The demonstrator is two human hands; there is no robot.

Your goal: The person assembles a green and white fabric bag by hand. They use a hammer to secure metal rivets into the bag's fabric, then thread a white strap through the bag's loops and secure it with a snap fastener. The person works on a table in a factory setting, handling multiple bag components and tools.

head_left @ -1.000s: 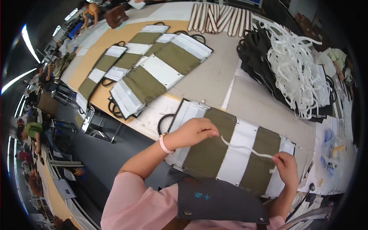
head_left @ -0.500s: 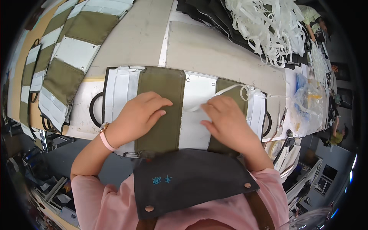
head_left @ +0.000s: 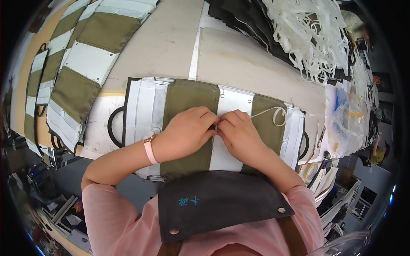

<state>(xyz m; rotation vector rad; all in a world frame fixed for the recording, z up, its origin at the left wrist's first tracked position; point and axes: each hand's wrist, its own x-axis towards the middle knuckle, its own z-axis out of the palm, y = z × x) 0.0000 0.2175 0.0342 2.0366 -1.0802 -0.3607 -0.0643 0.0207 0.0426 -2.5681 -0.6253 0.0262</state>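
Striped fabric panel — flat on beige worktable, crowded workshop.

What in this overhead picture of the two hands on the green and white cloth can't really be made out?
- What the fingertips pinch: hidden between the left hand and right hand, head view.
- Near end of the white cord: runs under the right hand.
- Near edge of the green and white cloth: covered by the dark apron.
- Pile of white straps: cut off by the top edge.

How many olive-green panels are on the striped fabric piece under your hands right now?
2. One olive-green panel lies left of centre, partly under the left hand. The other olive-green panel lies right of the right hand, with a white cord looped on it. The hands may hide more.
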